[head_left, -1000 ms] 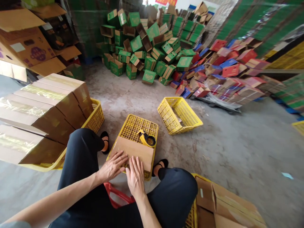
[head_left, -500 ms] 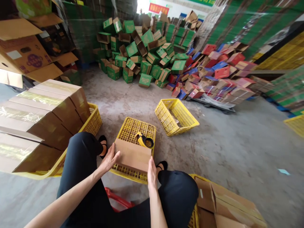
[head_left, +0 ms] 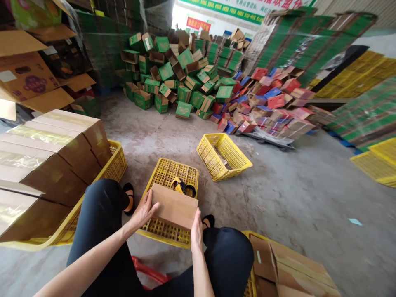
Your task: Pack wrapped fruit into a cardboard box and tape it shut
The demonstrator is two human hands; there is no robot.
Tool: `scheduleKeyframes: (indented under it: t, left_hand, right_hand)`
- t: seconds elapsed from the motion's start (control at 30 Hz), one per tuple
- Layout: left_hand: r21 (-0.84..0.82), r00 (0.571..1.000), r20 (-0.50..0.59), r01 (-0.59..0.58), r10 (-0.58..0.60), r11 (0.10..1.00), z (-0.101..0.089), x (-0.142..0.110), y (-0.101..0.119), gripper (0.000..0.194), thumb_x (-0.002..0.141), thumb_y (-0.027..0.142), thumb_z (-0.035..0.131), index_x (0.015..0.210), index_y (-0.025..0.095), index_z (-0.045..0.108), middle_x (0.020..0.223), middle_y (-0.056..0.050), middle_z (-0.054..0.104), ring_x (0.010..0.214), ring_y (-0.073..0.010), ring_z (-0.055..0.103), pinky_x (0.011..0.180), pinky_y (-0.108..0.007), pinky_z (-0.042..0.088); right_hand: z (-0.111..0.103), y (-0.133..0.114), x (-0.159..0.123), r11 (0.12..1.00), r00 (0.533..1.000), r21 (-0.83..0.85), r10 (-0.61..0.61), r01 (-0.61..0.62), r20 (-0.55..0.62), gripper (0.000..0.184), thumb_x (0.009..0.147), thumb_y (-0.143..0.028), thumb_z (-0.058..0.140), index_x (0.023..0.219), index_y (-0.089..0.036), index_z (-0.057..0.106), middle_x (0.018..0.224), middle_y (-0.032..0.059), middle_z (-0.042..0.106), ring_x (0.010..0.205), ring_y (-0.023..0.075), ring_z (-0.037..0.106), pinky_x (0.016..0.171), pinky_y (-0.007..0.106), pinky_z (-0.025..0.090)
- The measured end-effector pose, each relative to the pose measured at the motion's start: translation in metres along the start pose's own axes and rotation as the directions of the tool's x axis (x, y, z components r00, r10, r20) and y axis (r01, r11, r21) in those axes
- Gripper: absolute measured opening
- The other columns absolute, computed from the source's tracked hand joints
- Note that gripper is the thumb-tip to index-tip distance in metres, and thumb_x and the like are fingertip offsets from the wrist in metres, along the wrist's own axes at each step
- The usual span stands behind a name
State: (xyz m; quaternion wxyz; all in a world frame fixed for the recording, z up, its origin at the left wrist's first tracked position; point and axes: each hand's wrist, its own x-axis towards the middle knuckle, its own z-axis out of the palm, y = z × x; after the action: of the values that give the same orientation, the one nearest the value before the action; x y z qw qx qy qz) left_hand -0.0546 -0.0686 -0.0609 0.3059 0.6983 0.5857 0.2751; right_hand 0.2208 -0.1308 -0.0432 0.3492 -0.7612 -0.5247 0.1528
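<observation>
Between my two hands is a brown cardboard box (head_left: 173,205), long and low, over an upturned yellow crate (head_left: 163,171). My left hand (head_left: 144,210) presses the box's left end, thumb on the near side. Against its right end lies my right hand (head_left: 196,231), fingers straight and together. A yellow and black tape dispenser (head_left: 185,187) rests on the crate just behind the box. Whether the underside of the box touches the crate is hidden.
Taped cartons (head_left: 46,144) fill a yellow crate at my left. Flattened cardboard (head_left: 297,264) lies in another crate at my right. Ahead stands a tilted yellow basket (head_left: 224,159). Green boxes (head_left: 182,88) and red and blue boxes (head_left: 272,101) are heaped farther back.
The view has turned slightly right and up. The box looks a little tilted compared with before, its far left corner raised, with both hands still at its ends.
</observation>
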Motion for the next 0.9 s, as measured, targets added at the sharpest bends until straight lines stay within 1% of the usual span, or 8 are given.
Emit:
scheduleKeyframes:
  t: [0.13, 0.23, 0.3, 0.4, 0.5, 0.6, 0.77, 0.9]
  left_hand:
    - [0.131, 0.982, -0.087, -0.153, 0.165, 0.98, 0.008, -0.007, -0.008, 0.09, 0.1, 0.064, 0.047, 0.167, 0.017, 0.009, 0.163, -0.023, 0.034, 0.15, -0.04, 0.038, 0.118, -0.055, 0.041]
    - [0.187, 0.965, -0.14, -0.193, 0.22, 0.963, 0.009, -0.009, -0.007, 0.089, 0.1, 0.061, 0.051, 0.167, 0.028, 0.002, 0.165, -0.018, 0.033, 0.146, -0.0409, 0.043, 0.11, -0.056, 0.048]
    - [0.221, 0.956, -0.167, -0.201, 0.241, 0.954, 0.009, -0.01, -0.003, 0.087, 0.1, 0.06, 0.051, 0.167, 0.031, 0.003, 0.168, -0.015, 0.029, 0.148, -0.041, 0.041, 0.108, -0.056, 0.049]
    - [0.324, 0.94, -0.184, -0.217, 0.286, 0.921, 0.007, -0.013, 0.008, 0.081, 0.1, 0.062, 0.05, 0.167, 0.032, 0.014, 0.17, -0.012, 0.024, 0.153, -0.0415, 0.03, 0.11, -0.058, 0.046]
    - [0.451, 0.928, -0.126, -0.262, 0.351, 0.853, 0.007, -0.018, 0.023, 0.079, 0.1, 0.065, 0.046, 0.164, 0.023, 0.028, 0.168, -0.017, 0.03, 0.154, -0.0406, 0.027, 0.116, -0.061, 0.036]
    - [0.494, 0.914, -0.061, -0.32, 0.4, 0.808, 0.006, -0.024, 0.036, 0.076, 0.101, 0.064, 0.045, 0.157, 0.012, 0.04, 0.161, -0.021, 0.041, 0.152, -0.0391, 0.032, 0.121, -0.058, 0.03]
    - [0.417, 0.898, 0.064, -0.421, 0.436, 0.806, 0.0, -0.034, 0.051, 0.051, 0.102, 0.039, 0.05, 0.147, 0.015, 0.05, 0.151, -0.017, 0.052, 0.144, -0.0344, 0.041, 0.121, -0.053, 0.033]
    - [0.324, 0.882, 0.158, -0.472, 0.445, 0.82, -0.006, -0.039, 0.057, 0.048, 0.097, 0.026, 0.055, 0.143, 0.015, 0.051, 0.14, -0.016, 0.058, 0.131, -0.0316, 0.051, 0.115, -0.048, 0.041]
  right_hand:
    - [0.007, -0.008, -0.005, 0.993, 0.994, -0.09, 0.085, -0.079, 0.064, 0.101, 0.099, -0.074, 0.015, 0.155, 0.007, 0.038, 0.154, 0.0292, 0.047, 0.143, 0.0368, 0.049, 0.116, 0.049, 0.042]
    - [0.009, -0.024, -0.01, 0.971, 0.994, -0.237, 0.057, -0.032, 0.097, 0.107, 0.096, -0.079, 0.017, 0.157, 0.008, 0.031, 0.165, 0.028, 0.027, 0.155, 0.0404, 0.025, 0.124, 0.055, 0.026]
    - [0.011, -0.036, -0.013, 0.93, 0.993, -0.365, 0.002, 0.041, 0.116, 0.101, 0.099, -0.075, 0.015, 0.158, 0.005, 0.032, 0.167, 0.0245, 0.023, 0.158, 0.0406, 0.015, 0.125, 0.061, 0.017]
    - [0.015, -0.052, -0.018, 0.844, 0.983, -0.511, -0.086, 0.159, 0.163, 0.089, 0.103, -0.068, 0.012, 0.158, -0.002, 0.037, 0.167, 0.0203, 0.028, 0.158, 0.0408, 0.01, 0.122, 0.069, 0.011]
    - [0.022, -0.061, -0.021, 0.804, 0.968, -0.542, -0.166, 0.244, 0.19, 0.085, 0.103, -0.066, 0.013, 0.158, -0.006, 0.038, 0.166, 0.0199, 0.031, 0.157, 0.0426, 0.013, 0.119, 0.074, 0.011]
    - [0.032, -0.064, -0.023, 0.795, 0.948, -0.518, -0.236, 0.315, 0.214, 0.082, 0.104, -0.065, 0.015, 0.158, -0.008, 0.04, 0.164, 0.0224, 0.035, 0.154, 0.0426, 0.024, 0.117, 0.075, 0.017]
    - [0.044, -0.063, -0.033, 0.777, 0.881, -0.416, -0.404, 0.473, 0.247, 0.064, 0.108, -0.053, 0.024, 0.153, -0.016, 0.051, 0.16, 0.0177, 0.045, 0.151, 0.0411, 0.034, 0.116, 0.069, 0.028]
    - [0.044, -0.058, -0.041, 0.748, 0.8, -0.285, -0.566, 0.6, 0.198, 0.053, 0.11, -0.04, 0.028, 0.143, -0.015, 0.061, 0.147, 0.0156, 0.061, 0.142, 0.033, 0.048, 0.116, 0.055, 0.037]
